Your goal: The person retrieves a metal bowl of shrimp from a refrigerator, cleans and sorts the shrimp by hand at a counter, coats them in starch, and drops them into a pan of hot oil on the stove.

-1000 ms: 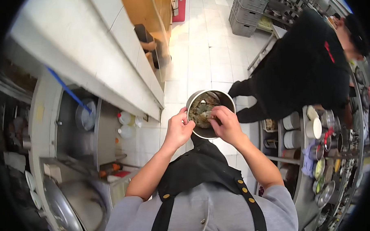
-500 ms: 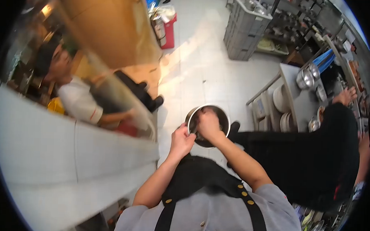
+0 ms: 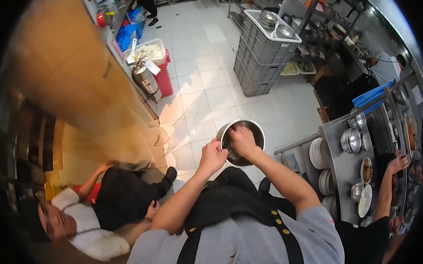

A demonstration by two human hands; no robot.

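Note:
A round metal pot (image 3: 255, 133) with a pale rim is held in front of my apron. My left hand (image 3: 213, 156) grips its near-left rim, thumb and fingers closed on the edge. My right hand (image 3: 243, 141) reaches down inside the pot, its fingertips hidden or too dark to make out. What lies at the pot's bottom cannot be made out clearly.
At left, a co-worker in a white shirt (image 3: 84, 234) is close by. To the right stands a steel counter (image 3: 334, 157) with metal bowls (image 3: 351, 140) and stacked plates (image 3: 319, 153); another person's arm reaches over it. Ahead are stacked grey crates (image 3: 258, 64) and a red bin (image 3: 164, 79).
The view has moved forward along the aisle, bringing the counter and the white-shirted co-worker closer. My left hand stays on the pot's rim and my right hand stays inside.

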